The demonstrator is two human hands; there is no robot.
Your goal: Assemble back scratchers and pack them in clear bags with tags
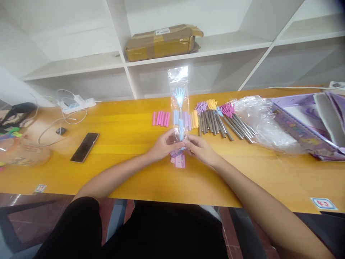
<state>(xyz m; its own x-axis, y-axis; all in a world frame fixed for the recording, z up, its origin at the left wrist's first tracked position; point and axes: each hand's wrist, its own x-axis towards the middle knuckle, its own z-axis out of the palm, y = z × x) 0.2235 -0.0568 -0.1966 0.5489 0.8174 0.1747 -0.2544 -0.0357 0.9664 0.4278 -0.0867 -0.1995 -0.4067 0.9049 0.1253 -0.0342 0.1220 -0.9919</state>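
Both hands pinch the lower end of a clear plastic bag, held upright above the table. Inside it is a blue back scratcher with a claw-shaped head and a blue handle. My left hand grips the bag from the left, and my right hand from the right, thumbs close together. Small pink printed cards lie just under the hands. Behind the bag are rows of pink tubes, purple tubes and yellow tubes; blue ones are partly hidden by the bag.
Right of the tubes lie several metal rods with claw heads, then a heap of clear bags and a purple box. A phone, a power strip and cables are at left. A taped carton sits on the shelf.
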